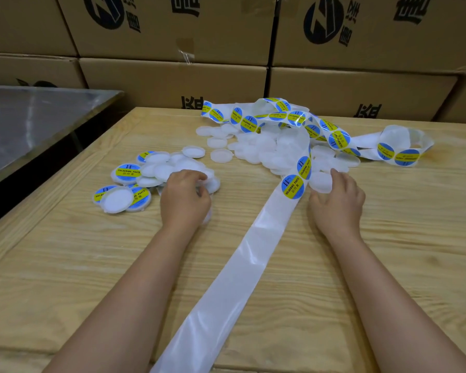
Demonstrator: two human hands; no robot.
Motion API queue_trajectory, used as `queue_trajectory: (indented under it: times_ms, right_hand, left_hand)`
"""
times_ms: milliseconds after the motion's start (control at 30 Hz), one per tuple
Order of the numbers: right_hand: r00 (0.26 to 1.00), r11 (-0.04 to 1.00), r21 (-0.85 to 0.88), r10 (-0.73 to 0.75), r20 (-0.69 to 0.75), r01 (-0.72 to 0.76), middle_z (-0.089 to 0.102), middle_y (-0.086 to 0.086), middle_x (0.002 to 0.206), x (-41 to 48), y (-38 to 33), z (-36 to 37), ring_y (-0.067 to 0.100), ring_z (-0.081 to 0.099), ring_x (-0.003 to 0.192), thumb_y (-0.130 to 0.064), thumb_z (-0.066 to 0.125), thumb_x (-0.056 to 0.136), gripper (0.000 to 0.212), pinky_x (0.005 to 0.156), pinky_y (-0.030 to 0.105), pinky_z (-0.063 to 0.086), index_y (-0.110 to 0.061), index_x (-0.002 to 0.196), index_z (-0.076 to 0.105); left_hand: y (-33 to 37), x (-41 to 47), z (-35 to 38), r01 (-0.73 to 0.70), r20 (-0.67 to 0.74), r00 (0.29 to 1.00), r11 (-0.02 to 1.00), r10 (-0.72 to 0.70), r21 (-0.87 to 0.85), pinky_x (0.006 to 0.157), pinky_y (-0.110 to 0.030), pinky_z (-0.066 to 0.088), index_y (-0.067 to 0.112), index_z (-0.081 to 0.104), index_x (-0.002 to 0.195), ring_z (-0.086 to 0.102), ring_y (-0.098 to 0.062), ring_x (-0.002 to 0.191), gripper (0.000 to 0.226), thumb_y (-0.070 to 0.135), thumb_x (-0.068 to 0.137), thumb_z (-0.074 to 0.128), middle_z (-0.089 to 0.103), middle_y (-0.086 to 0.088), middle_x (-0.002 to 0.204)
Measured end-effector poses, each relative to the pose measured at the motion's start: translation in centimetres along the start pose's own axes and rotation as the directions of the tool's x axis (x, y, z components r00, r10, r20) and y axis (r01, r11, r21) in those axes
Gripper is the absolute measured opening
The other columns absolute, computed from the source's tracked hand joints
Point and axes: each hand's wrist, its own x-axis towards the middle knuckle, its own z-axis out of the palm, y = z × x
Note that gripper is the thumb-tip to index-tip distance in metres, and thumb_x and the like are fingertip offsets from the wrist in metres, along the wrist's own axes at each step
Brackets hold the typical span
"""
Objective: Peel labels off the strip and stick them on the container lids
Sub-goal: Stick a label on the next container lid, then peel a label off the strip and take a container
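Steel table (38,117) sits far left of the strip (242,265), off the wooden tabletop (65,265). Left of the strip I log a heap of labelled lids (127,181), some showing blue-and-yellow faces, some white undersides. The left hand (184,195) rests on the heap's edge nearest the strip, its fingers curled down over the lids; I cannot tell whether they grip one. The strip runs bare up the middle between both hands. Its first label (292,187) lies level with them, and more labels sit on its tangled far end. Just right of the strip, the right hand (336,200) holds a blank lid (320,181), its fingers and thumb curled round the rim. A pile of blank lids (267,149) lies under the strip's far loops. Cardboard boxes (172,76) are stacked behind the strip.
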Motion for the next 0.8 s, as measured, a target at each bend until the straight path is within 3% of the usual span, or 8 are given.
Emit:
queue_trajectory:
  times_ms: [100, 200, 333, 400, 467, 600, 733, 800]
  right_hand:
    - [0.988, 0.993, -0.115, 0.039, 0.146, -0.022, 0.011, 0.002, 0.158, 0.1, 0.5, -0.1, 0.033, 0.008, 0.142, -0.033, 0.050, 0.092, 0.062, 0.112, 0.042, 0.017, -0.019, 0.147, 0.025]
    - [0.980, 0.978, -0.206, 0.048, 0.194, -0.007, 0.012, 0.003, 0.158, 0.0, 0.5, 0.0, 0.032, 0.003, 0.144, -0.038, 0.046, 0.094, 0.055, 0.114, 0.042, 0.014, -0.017, 0.143, 0.034]
    - [0.999, 0.987, -0.157, 0.019, 0.032, -0.014, 0.041, 0.014, 0.142, 0.0, 0.5, -0.1, 0.031, 0.023, 0.138, -0.031, 0.058, 0.088, 0.040, 0.109, 0.043, 0.025, -0.004, 0.118, 0.055]
    - [1.000, 0.990, -0.139, 0.006, -0.004, -0.007, 0.051, 0.016, 0.129, 0.1, 0.5, -0.1, 0.031, 0.036, 0.130, -0.028, 0.062, 0.086, 0.033, 0.102, 0.043, 0.032, -0.003, 0.106, 0.057]
    - [1.000, 0.994, -0.107, 0.018, -0.018, -0.020, 0.058, 0.015, 0.114, 0.0, 0.3, -0.2, 0.032, 0.045, 0.118, -0.027, 0.064, 0.083, 0.028, 0.093, 0.040, 0.036, -0.004, 0.098, 0.057]
    - [0.998, 0.994, -0.089, 0.055, -0.011, -0.056, 0.062, 0.012, 0.105, -0.2, -0.2, -0.3, 0.034, 0.054, 0.103, -0.032, 0.067, 0.080, 0.033, 0.081, 0.038, 0.039, -0.007, 0.100, 0.056]
    - [0.996, 0.994, -0.074, 0.083, 0.029, -0.080, 0.052, 0.017, 0.122, -0.3, -0.5, -0.2, 0.036, 0.045, 0.116, -0.036, 0.068, 0.079, 0.063, 0.090, 0.043, 0.037, -0.005, 0.128, 0.045]
    - [0.993, 0.989, -0.105, 0.108, 0.046, -0.103, 0.047, 0.020, 0.125, -0.3, -0.4, -0.2, 0.037, 0.039, 0.119, -0.042, 0.067, 0.078, 0.068, 0.094, 0.042, 0.035, -0.004, 0.131, 0.045]
  left_hand:
    - [0.0, -0.1, 0.1, -0.085, 0.034, 0.996, 0.990, 0.082, 0.112, 0.088, -0.037, 0.036, 0.003, 0.070, 0.103, 0.055, -0.034, 0.103, 0.026, 0.007, 0.078, 0.062, 0.067, -0.013, 0.104]
    - [-0.1, -0.2, 0.3, -0.151, 0.045, 0.988, 0.973, 0.146, 0.174, 0.099, -0.042, 0.032, 0.003, 0.070, 0.101, 0.057, -0.033, 0.103, 0.024, 0.010, 0.079, 0.063, 0.067, -0.012, 0.103]
    - [0.2, -0.4, 0.2, -0.152, 0.043, 0.988, 0.969, 0.147, 0.193, 0.111, -0.046, 0.018, 0.004, 0.068, 0.105, 0.055, -0.029, 0.111, 0.026, 0.010, 0.080, 0.062, 0.065, -0.011, 0.111]
    - [0.7, -0.6, -0.2, -0.224, -0.014, 0.974, 0.966, 0.228, 0.128, 0.107, -0.049, 0.027, 0.004, 0.070, 0.098, 0.060, -0.030, 0.104, 0.023, 0.009, 0.077, 0.062, 0.067, -0.011, 0.105]
    - [1.5, -1.0, -0.7, -0.371, -0.039, 0.928, 0.929, 0.370, -0.016, 0.094, -0.043, 0.039, 0.004, 0.070, 0.092, 0.064, -0.029, 0.093, 0.023, 0.015, 0.077, 0.056, 0.070, -0.008, 0.094]
    - [3.1, -2.3, -0.8, -0.497, 0.128, 0.832, 0.828, 0.540, -0.261, 0.083, -0.038, 0.049, 0.004, 0.071, 0.095, 0.066, -0.027, 0.092, 0.030, 0.019, 0.079, 0.052, 0.071, -0.007, 0.098]
    - [3.7, -2.9, 0.1, -0.527, 0.436, 0.679, 0.806, 0.591, -0.272, 0.102, -0.035, 0.039, 0.009, 0.069, 0.111, 0.052, -0.024, 0.123, 0.034, 0.011, 0.079, 0.057, 0.059, -0.007, 0.129]
    - [3.7, -2.9, 0.5, -0.527, 0.533, 0.620, 0.809, 0.576, -0.261, 0.106, -0.034, 0.035, 0.012, 0.068, 0.114, 0.044, -0.018, 0.131, 0.035, 0.010, 0.081, 0.059, 0.057, -0.002, 0.132]
